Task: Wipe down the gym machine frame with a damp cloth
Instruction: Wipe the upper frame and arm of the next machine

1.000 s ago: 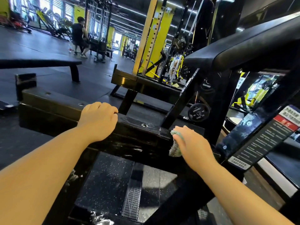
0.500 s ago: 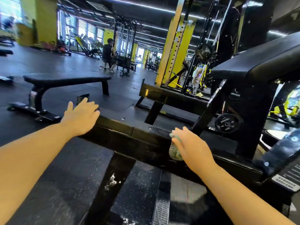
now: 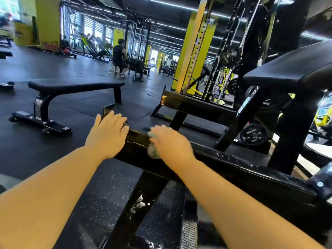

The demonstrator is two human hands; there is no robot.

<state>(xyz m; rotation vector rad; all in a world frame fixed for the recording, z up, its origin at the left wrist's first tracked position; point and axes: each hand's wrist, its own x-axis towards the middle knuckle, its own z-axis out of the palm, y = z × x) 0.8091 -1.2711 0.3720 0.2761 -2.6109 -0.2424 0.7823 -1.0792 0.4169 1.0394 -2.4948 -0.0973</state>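
On black frame bar (image 3: pixel 224 159): right hand (image 3: pixel 170 142), fingers curled, grips pale green cloth (image 3: pixel 153 150) pressed against bar's top and near face. Left hand (image 3: pixel 107 133) beside it, fingers relaxed, resting over bar end. Both forearms extended forward.

Single head-worn wide-angle view, forward and down, close above the machine frame (image 3: pixel 233 169), gym floor (image 3: pixel 53 69) beyond.
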